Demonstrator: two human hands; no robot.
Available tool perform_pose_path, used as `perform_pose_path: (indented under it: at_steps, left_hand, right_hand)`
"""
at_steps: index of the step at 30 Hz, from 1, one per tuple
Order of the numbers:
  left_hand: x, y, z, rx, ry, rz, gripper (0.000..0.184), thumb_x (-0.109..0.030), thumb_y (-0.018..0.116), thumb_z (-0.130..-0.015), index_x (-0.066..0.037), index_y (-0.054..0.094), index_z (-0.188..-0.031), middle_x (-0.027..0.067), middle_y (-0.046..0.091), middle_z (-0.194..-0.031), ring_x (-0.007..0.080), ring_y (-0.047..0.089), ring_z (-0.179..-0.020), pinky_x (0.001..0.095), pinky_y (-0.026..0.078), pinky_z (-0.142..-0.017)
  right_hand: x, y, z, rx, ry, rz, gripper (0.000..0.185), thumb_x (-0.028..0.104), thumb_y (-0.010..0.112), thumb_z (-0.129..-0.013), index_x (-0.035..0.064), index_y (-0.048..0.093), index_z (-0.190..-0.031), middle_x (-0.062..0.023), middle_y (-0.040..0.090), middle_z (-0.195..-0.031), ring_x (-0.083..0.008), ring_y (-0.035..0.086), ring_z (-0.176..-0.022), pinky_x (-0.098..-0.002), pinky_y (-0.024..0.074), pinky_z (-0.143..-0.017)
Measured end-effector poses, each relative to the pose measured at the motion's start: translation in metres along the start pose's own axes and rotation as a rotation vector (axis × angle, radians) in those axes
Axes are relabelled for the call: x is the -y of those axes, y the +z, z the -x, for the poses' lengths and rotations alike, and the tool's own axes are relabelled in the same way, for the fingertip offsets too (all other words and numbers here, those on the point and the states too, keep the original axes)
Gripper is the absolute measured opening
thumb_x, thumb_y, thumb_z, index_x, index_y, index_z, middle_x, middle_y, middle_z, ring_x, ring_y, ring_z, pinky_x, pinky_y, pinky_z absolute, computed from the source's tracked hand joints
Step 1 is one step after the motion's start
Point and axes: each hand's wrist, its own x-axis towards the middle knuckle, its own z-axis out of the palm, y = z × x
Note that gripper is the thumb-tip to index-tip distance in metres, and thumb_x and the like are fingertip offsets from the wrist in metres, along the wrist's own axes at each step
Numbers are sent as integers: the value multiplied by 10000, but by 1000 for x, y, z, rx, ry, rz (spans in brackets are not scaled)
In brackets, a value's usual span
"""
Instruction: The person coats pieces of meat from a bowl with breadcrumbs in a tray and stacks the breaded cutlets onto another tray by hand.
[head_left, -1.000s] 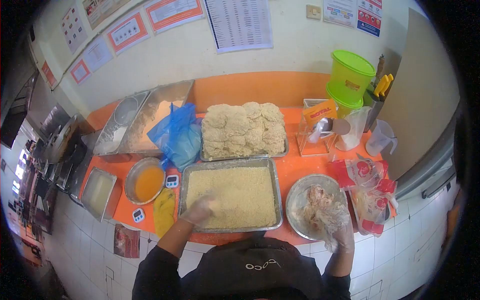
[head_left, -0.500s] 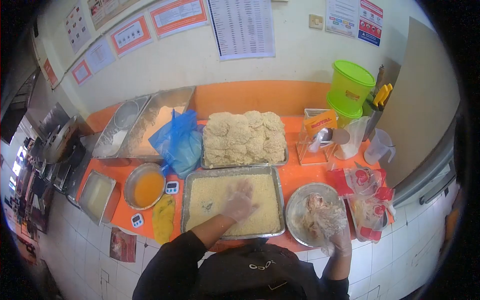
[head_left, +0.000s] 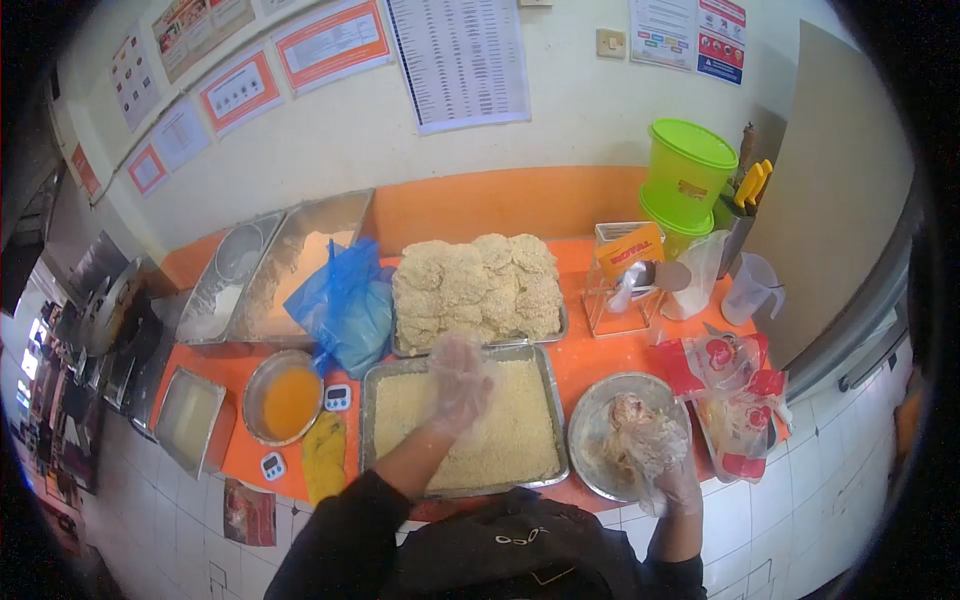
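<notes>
My left hand (head_left: 460, 385), in a clear plastic glove, is over the far part of a metal tray of pale crumbs (head_left: 520, 425). Its fingers are stretched out and nothing shows in them. Beyond that tray, a second tray holds a heap of crumb-coated pieces (head_left: 475, 285). To the right, my gloved right hand (head_left: 680, 487) is at the rim of a round metal bowl (head_left: 590, 450). Its fingers grip a clear plastic bag (head_left: 650, 445), bunched over raw meat (head_left: 630, 410) in the bowl.
At left stand a bowl of orange liquid (head_left: 290, 400), a rectangular metal pan (head_left: 190, 420), two timers, a yellow cloth (head_left: 324, 455) and a blue bag (head_left: 345, 305). Red-and-white packets (head_left: 715, 365), a wire rack, a jug (head_left: 752, 290) and green tubs (head_left: 690, 175) are at right.
My left hand has lifted from the crumbs and moved to the tray's far edge. My right hand stays at the bowl with the bag. The view has shifted slightly.
</notes>
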Motion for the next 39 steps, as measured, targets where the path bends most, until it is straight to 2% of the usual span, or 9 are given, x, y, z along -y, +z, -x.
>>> perform_pose_path:
  at_steps: [3,6,9,12,20,24,28,36,39]
  left_hand:
    - [6,34,56,236,-36,-79,767,-403,482,-891,78,237,-1436,274,60,-1539,455,3,-1425,648,32,-1087]
    - [16,33,45,-9,181,-180,635,-393,472,-900,54,414,-1346,315,351,-1412,436,309,-1347,592,244,-1060]
    - [43,27,9,392,-229,609,523,-451,481,-887,7,609,-1105,272,622,-1053,387,594,-1045,505,441,-884]
    - [14,-2,17,303,-5,8,525,-521,481,-868,-24,650,-866,207,647,-765,373,638,-728,485,481,-708]
    - [14,-31,0,423,-139,450,473,-512,614,-798,-41,647,-833,157,609,-707,381,616,-695,478,484,-653]
    - [-2,-75,28,16,328,-6,510,-511,672,-766,-16,639,-881,110,560,-693,363,600,-689,464,502,-660]
    - [9,-102,52,104,442,110,611,-503,670,-742,13,595,-1061,187,618,-970,384,599,-865,473,473,-764]
    - [80,-56,144,323,211,68,529,-328,667,-831,51,540,-1179,210,591,-1158,324,579,-1064,424,461,-903]
    - [46,-72,116,484,-497,635,493,-280,651,-834,38,543,-1195,214,584,-1182,308,574,-1098,398,463,-901]
  right_hand:
    - [-4,-2,7,-20,13,-28,474,59,741,-767,12,547,-1196,-85,614,-1138,-181,601,-983,-338,508,-865]
    - [0,-4,6,18,-48,122,387,39,699,-811,-2,567,-1173,-82,625,-1096,-165,605,-956,-301,515,-824]
    - [0,-3,5,38,-137,217,325,32,683,-830,-11,591,-1138,-79,636,-1057,-150,608,-924,-278,523,-784]
    - [8,3,17,-45,-24,81,298,37,687,-827,-13,606,-1109,-76,644,-1028,-143,612,-891,-273,524,-761]
    - [17,-8,22,-54,-159,317,213,17,688,-805,-35,642,-1005,-76,669,-919,-130,615,-799,-263,516,-702]
    - [20,-1,23,-133,-77,168,202,18,700,-791,-40,648,-977,-73,677,-875,-135,617,-750,-272,514,-663]
    - [10,-6,22,-107,-204,341,187,24,709,-786,-40,654,-952,-83,679,-864,-138,620,-731,-280,512,-647]
    - [-6,-1,19,-34,10,163,347,48,741,-768,5,606,-1085,-88,640,-1038,-174,609,-905,-318,512,-790]
    - [-7,2,18,-17,21,123,399,41,729,-782,2,575,-1148,-77,633,-1064,-163,610,-896,-300,520,-774]
